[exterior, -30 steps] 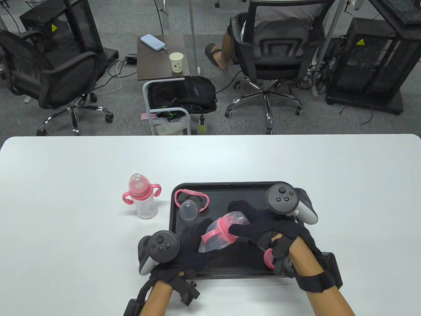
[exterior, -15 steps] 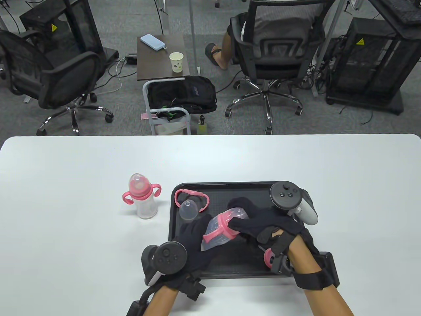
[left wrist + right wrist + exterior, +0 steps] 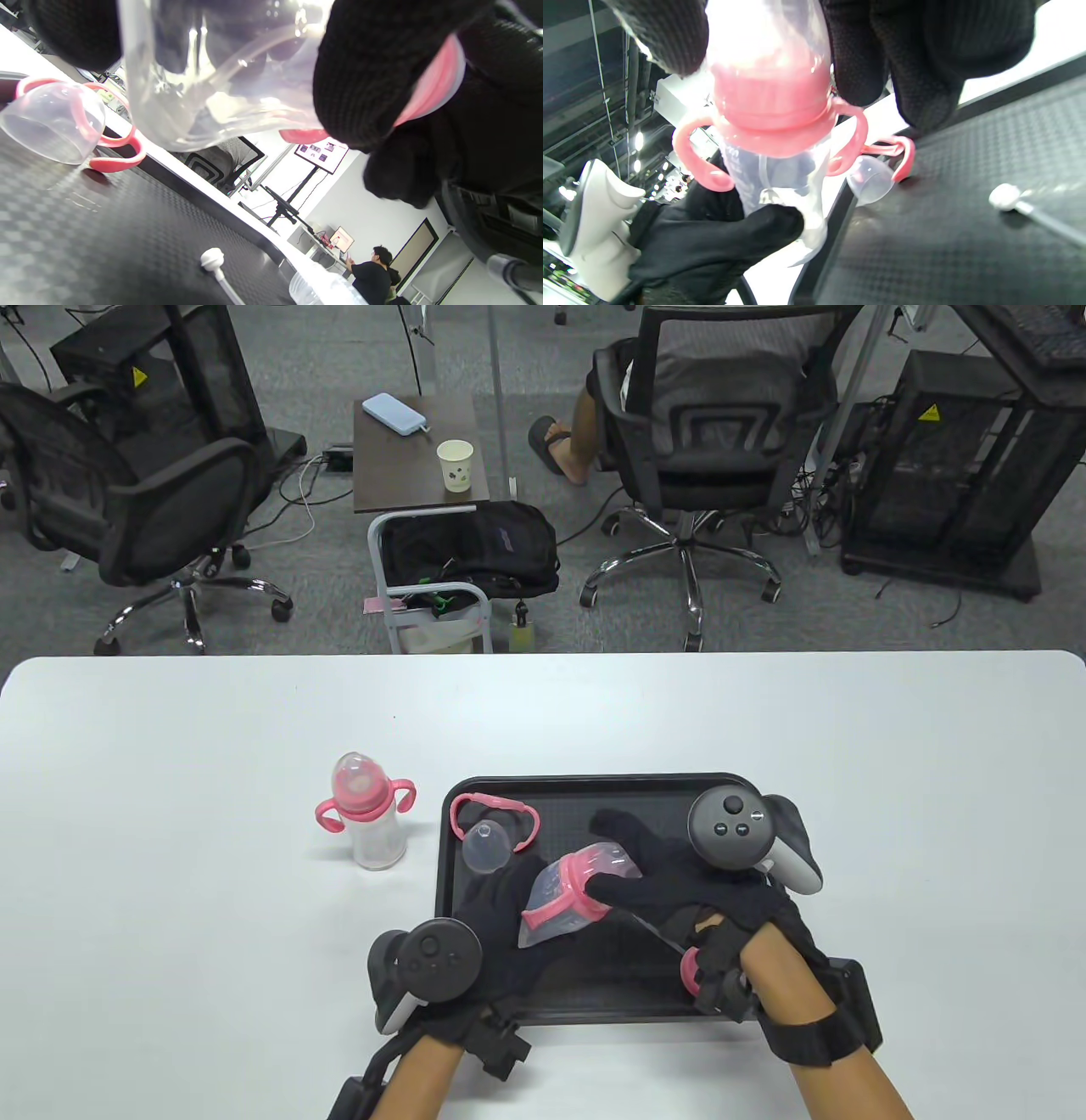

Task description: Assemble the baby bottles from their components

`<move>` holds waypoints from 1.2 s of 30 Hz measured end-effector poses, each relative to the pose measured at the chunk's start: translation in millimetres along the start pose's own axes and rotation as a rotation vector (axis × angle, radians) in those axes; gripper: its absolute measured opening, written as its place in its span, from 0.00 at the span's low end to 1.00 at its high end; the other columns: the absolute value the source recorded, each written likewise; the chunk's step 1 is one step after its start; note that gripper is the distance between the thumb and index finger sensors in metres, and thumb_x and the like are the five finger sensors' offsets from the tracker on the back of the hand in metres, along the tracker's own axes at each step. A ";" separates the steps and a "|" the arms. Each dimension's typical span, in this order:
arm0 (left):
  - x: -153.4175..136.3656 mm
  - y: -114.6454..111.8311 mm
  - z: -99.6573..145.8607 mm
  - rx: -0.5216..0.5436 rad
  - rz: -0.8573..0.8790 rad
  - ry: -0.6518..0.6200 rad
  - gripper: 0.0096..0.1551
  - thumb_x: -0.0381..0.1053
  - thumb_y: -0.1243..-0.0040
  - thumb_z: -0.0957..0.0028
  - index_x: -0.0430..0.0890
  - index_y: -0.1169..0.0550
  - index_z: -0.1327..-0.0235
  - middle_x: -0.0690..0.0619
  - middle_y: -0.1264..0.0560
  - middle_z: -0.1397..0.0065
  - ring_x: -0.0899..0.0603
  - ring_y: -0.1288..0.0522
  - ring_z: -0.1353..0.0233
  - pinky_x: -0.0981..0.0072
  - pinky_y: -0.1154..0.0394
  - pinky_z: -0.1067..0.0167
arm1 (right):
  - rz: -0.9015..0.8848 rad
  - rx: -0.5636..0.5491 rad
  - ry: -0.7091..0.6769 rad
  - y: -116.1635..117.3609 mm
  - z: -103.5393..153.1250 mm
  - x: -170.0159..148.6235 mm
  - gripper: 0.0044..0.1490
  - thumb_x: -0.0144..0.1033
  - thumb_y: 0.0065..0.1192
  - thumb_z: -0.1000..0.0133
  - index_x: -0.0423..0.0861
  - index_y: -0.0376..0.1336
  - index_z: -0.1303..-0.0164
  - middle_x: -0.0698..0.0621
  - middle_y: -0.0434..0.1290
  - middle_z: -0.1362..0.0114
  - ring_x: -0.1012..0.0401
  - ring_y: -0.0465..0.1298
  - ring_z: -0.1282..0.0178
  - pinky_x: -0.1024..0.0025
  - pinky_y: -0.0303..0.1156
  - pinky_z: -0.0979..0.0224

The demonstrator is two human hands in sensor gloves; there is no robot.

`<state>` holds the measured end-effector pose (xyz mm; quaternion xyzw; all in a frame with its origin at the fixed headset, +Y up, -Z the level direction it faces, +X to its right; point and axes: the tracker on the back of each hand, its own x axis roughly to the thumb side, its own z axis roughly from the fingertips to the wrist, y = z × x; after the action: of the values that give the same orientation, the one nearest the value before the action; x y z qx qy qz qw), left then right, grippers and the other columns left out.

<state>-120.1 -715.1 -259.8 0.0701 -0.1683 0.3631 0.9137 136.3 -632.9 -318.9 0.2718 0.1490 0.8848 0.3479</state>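
Observation:
A clear baby bottle (image 3: 562,906) with a pink handled collar (image 3: 570,892) and clear cap (image 3: 612,861) is held tilted above the black tray (image 3: 594,793). My left hand (image 3: 501,933) grips its clear base; the base also shows in the left wrist view (image 3: 203,84). My right hand (image 3: 670,882) grips the cap and collar end; the collar shows in the right wrist view (image 3: 772,123). A loose pink handle ring (image 3: 495,810) and a clear cap (image 3: 486,848) lie at the tray's far left. A pink ring (image 3: 691,971) sits under my right wrist.
An assembled bottle (image 3: 366,812) with pink handles stands on the white table (image 3: 170,814) left of the tray. A straw with a white tip (image 3: 1014,203) lies on the tray floor. Chairs and a small side table stand beyond the far edge.
My left hand slid right and up along the bottle's base. My right hand has rotated at the cap end, its tracker swinging; the bottle stays tilted over the tray.

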 end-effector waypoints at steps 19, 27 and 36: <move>-45.4 126.1 43.6 0.363 0.200 0.205 0.57 0.62 0.29 0.48 0.51 0.48 0.14 0.48 0.40 0.15 0.31 0.39 0.18 0.30 0.44 0.24 | 0.105 -0.329 0.113 -25.9 85.2 -107.3 0.52 0.61 0.56 0.37 0.44 0.43 0.12 0.28 0.55 0.15 0.29 0.60 0.20 0.26 0.56 0.27; -109.7 159.3 59.3 0.536 0.266 0.358 0.58 0.56 0.23 0.52 0.52 0.46 0.16 0.50 0.40 0.15 0.33 0.38 0.16 0.33 0.49 0.23 | 0.039 -0.395 0.164 -29.1 102.8 -132.6 0.52 0.61 0.55 0.37 0.44 0.43 0.13 0.28 0.53 0.14 0.29 0.59 0.19 0.25 0.54 0.26; -192.2 145.5 63.0 0.552 0.387 0.616 0.58 0.54 0.18 0.55 0.55 0.43 0.17 0.52 0.37 0.15 0.36 0.36 0.15 0.38 0.46 0.22 | 0.007 -0.409 0.210 -30.5 110.4 -145.3 0.52 0.61 0.55 0.37 0.44 0.43 0.13 0.27 0.53 0.15 0.29 0.58 0.19 0.25 0.54 0.26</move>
<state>-366.9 -748.2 -269.0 0.1672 0.2044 0.5625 0.7835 305.8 -704.2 -298.3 0.1025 0.0008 0.9211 0.3756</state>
